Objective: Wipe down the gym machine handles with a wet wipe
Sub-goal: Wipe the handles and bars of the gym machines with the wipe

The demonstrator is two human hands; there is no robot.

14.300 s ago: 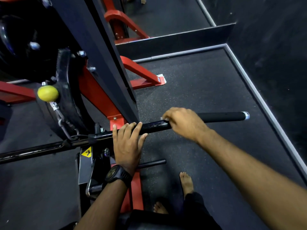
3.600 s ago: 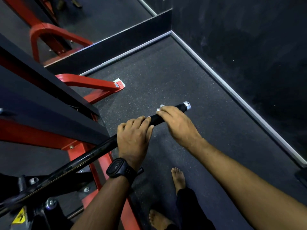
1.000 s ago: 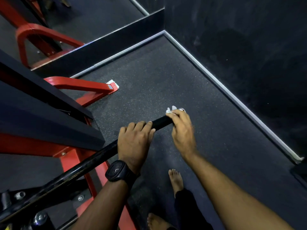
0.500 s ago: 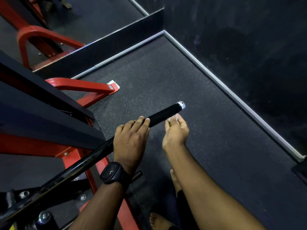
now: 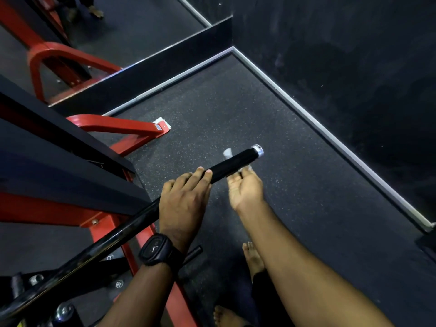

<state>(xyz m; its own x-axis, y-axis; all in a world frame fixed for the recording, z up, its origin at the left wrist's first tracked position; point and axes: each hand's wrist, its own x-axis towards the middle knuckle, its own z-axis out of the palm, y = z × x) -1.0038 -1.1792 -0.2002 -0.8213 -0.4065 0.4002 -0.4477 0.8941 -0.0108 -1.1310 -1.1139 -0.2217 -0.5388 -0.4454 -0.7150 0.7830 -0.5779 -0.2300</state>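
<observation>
I see my left hand (image 5: 184, 199) clenched around the black bar, knuckles up, right where the shiny metal gives way to the handle (image 5: 233, 162), the foam-covered grip with a silver end cap (image 5: 257, 149). My right hand (image 5: 245, 188) is under the handle, between the left hand and the cap, palm turned up and fingers curled towards the grip's underside. It grasps the wet wipe (image 5: 227, 152) against the handle: a white scrap shows at the fingertips on the near side and a corner peeks over the far side. A black watch (image 5: 157, 250) sits on my left wrist, nearer me than the handle. The machine's red frame (image 5: 122, 128) stands left of the handle, and a bare foot (image 5: 253, 258) rests on the speckled floor (image 5: 236, 102) below it.
</observation>
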